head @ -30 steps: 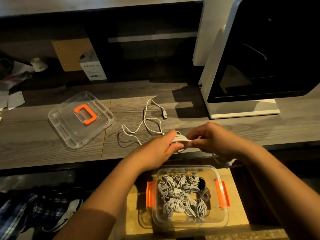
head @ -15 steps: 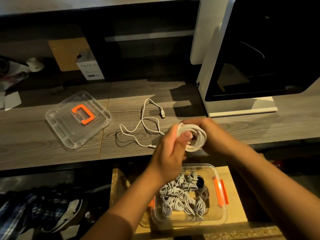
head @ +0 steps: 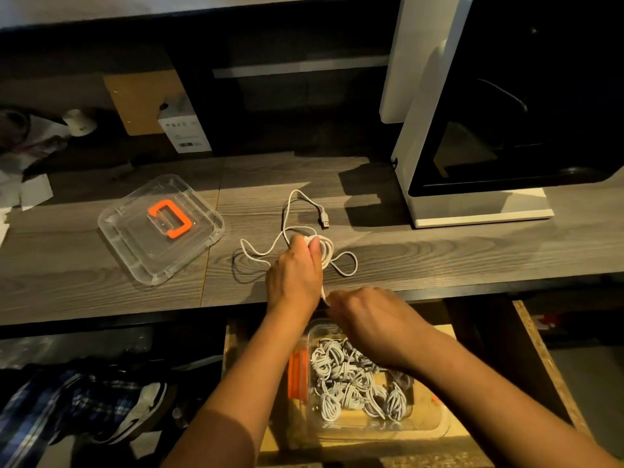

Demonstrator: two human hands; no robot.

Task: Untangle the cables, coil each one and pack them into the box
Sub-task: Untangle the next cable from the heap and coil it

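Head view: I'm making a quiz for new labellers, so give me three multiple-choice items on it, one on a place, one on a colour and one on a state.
1. Where does the lid lie? A on the desk, left of the loose cable; B on the floor; C on a chair.
2. The lid's handle is: A blue; B orange; C green.
3. The left hand: A lies flat; B is out of view; C grips a cable coil.
Key: 1 A, the lid rests on the desk beside the cable; 2 B, the handle shows bright orange; 3 C, its fingers curl round the white coil.
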